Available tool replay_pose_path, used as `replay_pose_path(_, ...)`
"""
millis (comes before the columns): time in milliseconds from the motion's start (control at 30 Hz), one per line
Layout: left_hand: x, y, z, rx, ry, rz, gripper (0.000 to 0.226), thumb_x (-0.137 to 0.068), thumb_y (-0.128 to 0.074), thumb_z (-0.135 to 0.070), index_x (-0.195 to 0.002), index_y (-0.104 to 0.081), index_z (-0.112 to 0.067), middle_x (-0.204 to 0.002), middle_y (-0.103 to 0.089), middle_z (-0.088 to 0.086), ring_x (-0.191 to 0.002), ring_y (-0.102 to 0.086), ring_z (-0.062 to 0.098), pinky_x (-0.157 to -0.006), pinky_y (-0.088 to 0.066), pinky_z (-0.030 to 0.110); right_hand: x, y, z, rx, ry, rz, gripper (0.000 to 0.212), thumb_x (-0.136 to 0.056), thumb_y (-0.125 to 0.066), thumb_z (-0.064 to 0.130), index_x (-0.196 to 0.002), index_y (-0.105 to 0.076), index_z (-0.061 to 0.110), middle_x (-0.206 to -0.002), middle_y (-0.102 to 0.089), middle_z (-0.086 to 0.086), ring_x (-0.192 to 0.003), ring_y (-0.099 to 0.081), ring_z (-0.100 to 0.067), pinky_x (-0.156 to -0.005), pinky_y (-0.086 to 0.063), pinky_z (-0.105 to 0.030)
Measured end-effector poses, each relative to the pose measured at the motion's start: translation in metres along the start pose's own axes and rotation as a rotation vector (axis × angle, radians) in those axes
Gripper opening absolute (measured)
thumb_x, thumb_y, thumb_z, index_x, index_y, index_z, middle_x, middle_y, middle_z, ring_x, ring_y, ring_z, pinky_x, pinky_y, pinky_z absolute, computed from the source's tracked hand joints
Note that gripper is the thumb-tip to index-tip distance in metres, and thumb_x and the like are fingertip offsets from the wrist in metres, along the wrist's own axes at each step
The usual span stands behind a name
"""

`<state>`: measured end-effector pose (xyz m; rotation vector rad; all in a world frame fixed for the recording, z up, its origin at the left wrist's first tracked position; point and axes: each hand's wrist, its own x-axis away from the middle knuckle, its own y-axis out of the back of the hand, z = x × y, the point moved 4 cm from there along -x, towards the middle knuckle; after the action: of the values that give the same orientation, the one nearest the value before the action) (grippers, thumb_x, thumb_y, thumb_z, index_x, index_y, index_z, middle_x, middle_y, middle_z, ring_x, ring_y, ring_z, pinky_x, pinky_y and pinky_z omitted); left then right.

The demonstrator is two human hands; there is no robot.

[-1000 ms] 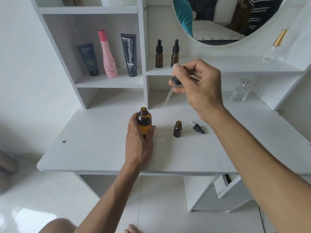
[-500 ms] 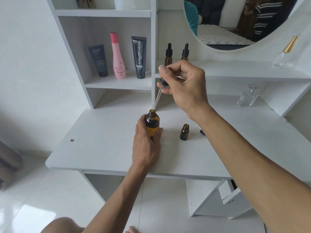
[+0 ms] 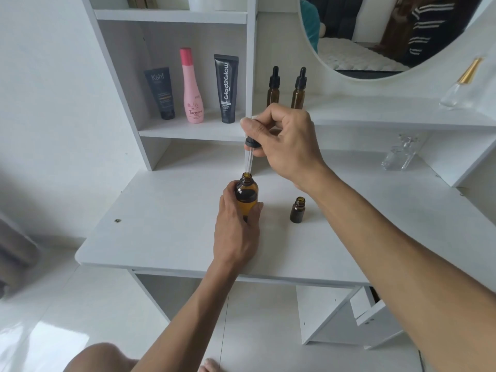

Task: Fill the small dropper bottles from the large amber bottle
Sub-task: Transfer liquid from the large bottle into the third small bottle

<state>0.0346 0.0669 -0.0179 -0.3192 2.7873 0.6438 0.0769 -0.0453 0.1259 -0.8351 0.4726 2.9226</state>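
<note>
- Left hand (image 3: 236, 232) wraps the big amber bottle (image 3: 246, 196), fingers curled round its body; bottle stands upright on the desk (image 3: 166, 232), near the middle, cap off.
- Right hand (image 3: 285, 142) pinches the dropper (image 3: 250, 154) at its black collar and bulb, fingers closed on it. The glass tube hangs almost straight, tip at the bottle mouth (whether the tip is just inside or just above the rim, I cannot tell).
- Small bottle (image 3: 298, 210) stands open on the desk, to the right of the big bottle, apart from it, partly under the right forearm.
- Two capped dropper bottles (image 3: 286, 88) stand on the far shelf behind the right hand; their fill level cannot be read.
- Step in hand, by my reading: drawing liquid from the big bottle.
- Next move calls for: lower the tube into the liquid, squeeze and release the bulb, lift straight out, carry right to the small bottle's narrow mouth, keeping the tube upright so nothing drips.
</note>
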Motion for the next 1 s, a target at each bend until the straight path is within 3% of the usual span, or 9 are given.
replay_pose_path(167,0.0,0.0,0.001,0.005,0.003,0.007,0.049,-0.098,-0.061,-0.029,-0.14,-0.036,-0.029,-0.13,-0.051,-0.008,-0.093,-0.06,0.019,-0.081,-0.044,0.03,0.003,-0.007,-0.009,0.038,-0.008,0.023,0.023,-0.091,-0.075,0.023,-0.073,-0.063,0.014,-0.065,-0.068,0.001,-0.066,-0.075,-0.02,-0.066,-0.062,-0.049)
replay_pose_path(333,0.0,0.0,-0.001,0.007,-0.008,0.004,0.05,-0.097,-0.062,-0.028,-0.14,-0.036,-0.026,-0.131,-0.052,-0.006,-0.091,-0.057,0.014,-0.084,-0.049,0.035,0.009,-0.013,-0.022,0.065,-0.016,0.049,0.026,-0.09,-0.075,0.026,-0.075,-0.066,0.006,-0.065,-0.071,-0.001,-0.065,-0.073,-0.023,-0.066,-0.062,-0.049)
replay_pose_path(667,0.0,0.001,0.0,0.012,-0.012,0.011,0.051,-0.098,-0.061,-0.028,-0.142,-0.036,-0.025,-0.129,-0.051,-0.008,-0.102,-0.053,0.01,-0.086,-0.044,0.027,0.018,-0.017,-0.03,0.086,-0.037,0.071,0.025,-0.09,-0.075,0.027,-0.074,-0.067,0.01,-0.067,-0.072,0.002,-0.068,-0.074,-0.021,-0.069,-0.062,-0.046)
replay_pose_path(900,0.0,0.001,0.0,0.012,-0.008,0.016,0.05,-0.098,-0.061,-0.028,-0.142,-0.036,-0.025,-0.128,-0.049,-0.01,-0.101,-0.052,0.009,-0.084,-0.04,0.023,0.02,-0.016,-0.032,0.087,-0.048,0.077,0.025,-0.089,-0.076,0.028,-0.076,-0.068,0.008,-0.069,-0.073,0.001,-0.07,-0.074,-0.021,-0.071,-0.062,-0.046)
replay_pose_path(1000,0.001,0.001,-0.001,0.003,-0.009,0.02,0.05,-0.098,-0.06,-0.028,-0.142,-0.036,-0.026,-0.127,-0.049,-0.01,-0.091,-0.05,0.002,-0.082,-0.039,0.024,0.021,-0.016,-0.032,0.067,-0.061,0.083,0.024,-0.089,-0.076,0.027,-0.076,-0.068,0.008,-0.068,-0.073,0.002,-0.069,-0.074,-0.02,-0.071,-0.062,-0.047)
